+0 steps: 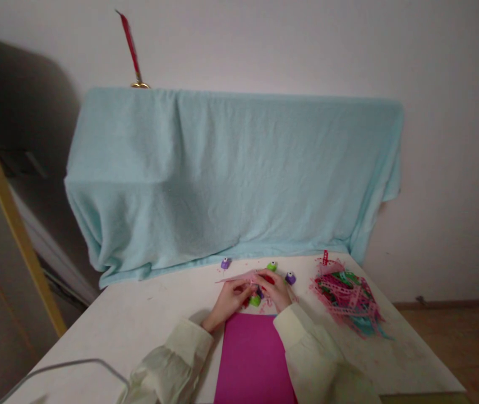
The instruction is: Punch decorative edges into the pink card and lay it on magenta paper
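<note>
My left hand (231,298) is closed, its fingertips pinching a thin pink paper strip (236,278). My right hand (276,290) meets it from the other side, fingers bent around the same strip; something red shows beneath them. Close under the hands sit a green paper punch (255,301) and a dark purple one, partly hidden by the fingers. Behind the hands are a purple punch (225,263), another green punch (272,266) and a second purple punch (290,278). Tiny pink paper bits lie scattered around them.
Magenta paper (254,359) lies between my forearms. To the right is a tangled heap of punched paper strips (349,297) in pink, green and blue. A light blue cloth (239,179) drapes over something behind the white table (109,325). A grey cable (71,363) crosses the left front.
</note>
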